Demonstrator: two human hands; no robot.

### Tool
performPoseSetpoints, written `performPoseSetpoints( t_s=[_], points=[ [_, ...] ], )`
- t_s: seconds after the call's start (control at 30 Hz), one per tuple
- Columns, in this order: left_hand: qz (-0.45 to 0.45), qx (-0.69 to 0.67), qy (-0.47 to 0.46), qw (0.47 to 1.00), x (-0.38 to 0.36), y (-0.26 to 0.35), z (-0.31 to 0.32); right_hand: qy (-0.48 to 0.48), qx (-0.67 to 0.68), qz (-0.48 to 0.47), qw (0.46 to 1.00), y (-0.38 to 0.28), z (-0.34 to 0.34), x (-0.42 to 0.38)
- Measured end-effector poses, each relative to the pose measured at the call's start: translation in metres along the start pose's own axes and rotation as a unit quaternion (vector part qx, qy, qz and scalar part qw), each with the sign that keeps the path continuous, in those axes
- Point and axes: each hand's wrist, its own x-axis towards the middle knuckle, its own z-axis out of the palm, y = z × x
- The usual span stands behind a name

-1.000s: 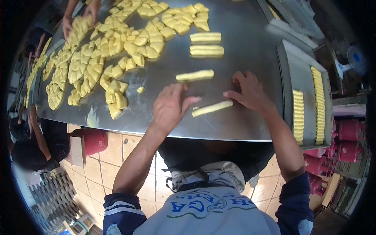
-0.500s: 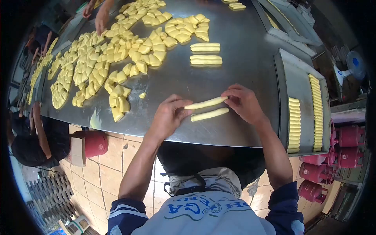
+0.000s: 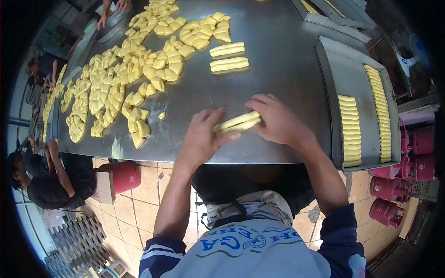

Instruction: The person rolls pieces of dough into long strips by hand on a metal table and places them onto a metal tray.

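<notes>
- Yellow dough sticks (image 3: 238, 123), two side by side, lay between the person's hands, near the front edge of the metal surface (image 3: 278, 60), closer to its right front corner than its left.
- The left hand (image 3: 200, 136) had their left end between fingers and thumb; the right hand (image 3: 280, 121) was curled around their right end. Whether the sticks were lifted or resting could not be told.
- The dough looked soft, so an uneven squeeze might have flattened one end and left the other thick.
- Hands drawn apart too hard could have thinned the middle or torn it.
- A thin seam showed between the two sticks; too light a press might have let them part again.
- With the front edge so near, a slip towards the body could have sent them over it to the tiled floor (image 3: 148, 185).
- A small scrap (image 3: 162, 115) lay alone left of the left hand; a wide sweep might have picked it up on the wrist.
- The tray (image 3: 366, 134) stood beyond the right edge, its front left corner near the right forearm; an elbow swung outwards could have jolted the rows (image 3: 351, 132) inside.
</notes>
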Motion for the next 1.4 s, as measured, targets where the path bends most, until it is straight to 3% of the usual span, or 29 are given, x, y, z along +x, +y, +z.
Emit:
performPoseSetpoints(
  t_s=[0.1, 0.17, 0.2, 0.3, 0.37, 0.4, 0.5, 0.6, 0.7, 0.8, 0.9, 1.0, 1.1, 1.17, 1.23, 1.4],
  points=[
    [0.035, 0.04, -0.015, 0.998, 0.008, 0.007, 0.008, -0.152, -0.028, 0.048, 0.987, -0.007, 0.007, 0.002],
    [0.072, 0.007, 0.03, 0.997, 0.003, 0.004, 0.006, -0.095, -0.028, 0.069, 0.993, -0.015, 0.003, -0.002],
    [0.049, 0.018, 0.015, 0.999, 0.001, 0.001, 0.006, -0.065, -0.029, 0.076, 0.995, -0.019, 0.0, -0.002],
    [0.007, 0.035, -0.023, 0.999, -0.004, -0.006, 0.0, -0.085, -0.086, 0.06, 0.991, -0.017, -0.002, -0.002],
    [0.013, 0.027, -0.052, 0.998, -0.007, -0.006, -0.009, -0.105, 0.122, 0.104, 0.982, -0.017, -0.013, 0.005],
    [-0.027, -0.037, -0.076, 0.996, -0.006, 0.001, -0.02, -0.118, 0.224, 0.125, 0.959, -0.017, -0.02, 0.009],
    [-0.077, -0.19, -0.115, 0.972, -0.002, 0.006, -0.035, -0.123, 0.357, 0.192, 0.906, -0.031, -0.042, 0.019],
    [0.046, -0.163, 0.001, 0.986, -0.009, -0.006, -0.032, -0.07, 0.364, 0.207, 0.905, -0.045, -0.066, 0.036],
    [-0.012, -0.122, -0.011, 0.992, -0.017, -0.022, -0.032, -0.021, 0.306, 0.226, 0.924, -0.05, -0.088, 0.056],
    [-0.001, -0.105, 0.008, 0.994, -0.022, -0.035, -0.019, -0.031, 0.255, 0.234, 0.938, -0.044, -0.083, 0.085],
    [0.005, -0.108, 0.074, 0.991, -0.028, -0.038, -0.007, 0.013, 0.346, 0.217, 0.913, -0.039, -0.054, 0.111],
    [0.007, -0.134, 0.126, 0.983, -0.034, -0.046, 0.0, -0.03, 0.068, 0.252, 0.965, -0.05, -0.038, 0.128],
    [0.016, -0.136, 0.163, 0.977, -0.034, -0.048, 0.004, 0.016, -0.04, 0.069, 0.997, -0.049, 0.001, 0.142],
    [0.021, -0.132, 0.191, 0.972, -0.032, -0.046, 0.006, 0.012, 0.0, -0.029, 1.0, -0.058, 0.037, 0.163],
    [0.022, -0.13, 0.197, 0.972, -0.031, -0.047, 0.007, -0.019, -0.083, -0.075, 0.994, -0.074, 0.075, 0.192],
    [0.024, -0.14, 0.197, 0.97, -0.034, -0.051, 0.009, -0.09, -0.155, -0.036, 0.983, -0.102, 0.164, 0.241]
  ],
)
